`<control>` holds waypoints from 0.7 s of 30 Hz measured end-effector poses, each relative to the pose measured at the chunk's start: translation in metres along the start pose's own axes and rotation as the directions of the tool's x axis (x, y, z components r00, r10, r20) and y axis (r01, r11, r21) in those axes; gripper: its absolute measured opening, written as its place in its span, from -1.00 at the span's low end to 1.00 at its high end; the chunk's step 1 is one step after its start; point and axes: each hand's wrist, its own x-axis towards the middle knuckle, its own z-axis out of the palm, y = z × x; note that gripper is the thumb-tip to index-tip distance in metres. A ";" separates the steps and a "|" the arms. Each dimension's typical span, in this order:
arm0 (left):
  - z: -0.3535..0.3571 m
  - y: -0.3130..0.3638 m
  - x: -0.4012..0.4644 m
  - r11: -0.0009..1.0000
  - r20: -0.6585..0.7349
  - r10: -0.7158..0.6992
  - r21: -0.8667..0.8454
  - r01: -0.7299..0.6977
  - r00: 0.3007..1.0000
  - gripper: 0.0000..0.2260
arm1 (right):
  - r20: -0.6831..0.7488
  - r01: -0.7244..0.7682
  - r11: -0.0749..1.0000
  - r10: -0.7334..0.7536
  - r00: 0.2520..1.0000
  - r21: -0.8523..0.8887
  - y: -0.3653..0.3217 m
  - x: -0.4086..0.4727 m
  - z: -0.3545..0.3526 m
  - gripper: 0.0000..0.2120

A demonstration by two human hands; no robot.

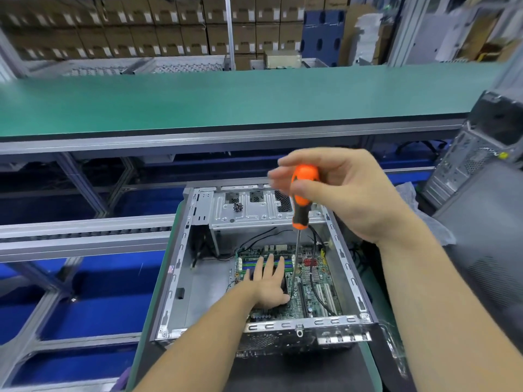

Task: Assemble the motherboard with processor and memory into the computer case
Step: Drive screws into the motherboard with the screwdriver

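Nearest: left hand flat, fingers straight, pressing on the motherboard, which lies seated in the computer case. Just right of it, screwdriver stands near-vertical, long axis straight down, tip meeting the board beside the left fingers; exact screw not discernible. Above: right hand pinches the orange handle at its top. Beyond: loose screws on the drive bracket, then green bench.

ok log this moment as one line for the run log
step: screwing board down | right hand: grips screwdriver, tip on motherboard | left hand: flat, pressing motherboard | case: open
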 end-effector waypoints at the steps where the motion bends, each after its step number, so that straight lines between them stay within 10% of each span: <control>1: 0.000 0.001 0.002 1.000 0.008 -0.011 0.010 0.011 1.000 -0.30 | -0.176 0.028 0.982 -0.061 0.983 -0.184 0.003 0.003 0.002 -0.83; 5: 0.004 0.003 0.007 0.998 0.019 -0.030 0.050 0.029 0.999 -0.31 | -0.343 0.008 0.746 -0.316 0.885 -0.666 0.014 0.005 0.007 -0.84; 11: 0.001 0.001 0.009 0.995 0.056 -0.034 0.099 0.028 0.998 -0.06 | -0.068 0.025 0.953 -0.048 0.996 -0.302 -0.002 -0.003 0.004 -0.59; 16: 0.003 0.004 0.010 0.990 0.074 -0.035 0.140 0.025 0.997 0.18 | -0.213 -0.017 0.517 -0.322 0.922 -0.856 -0.006 0.005 0.007 -0.80; 21: 0.004 0.005 0.010 0.988 0.069 -0.044 0.147 0.034 0.997 0.16 | 0.103 0.030 0.331 0.204 0.974 -0.943 -0.035 0.031 0.010 -0.88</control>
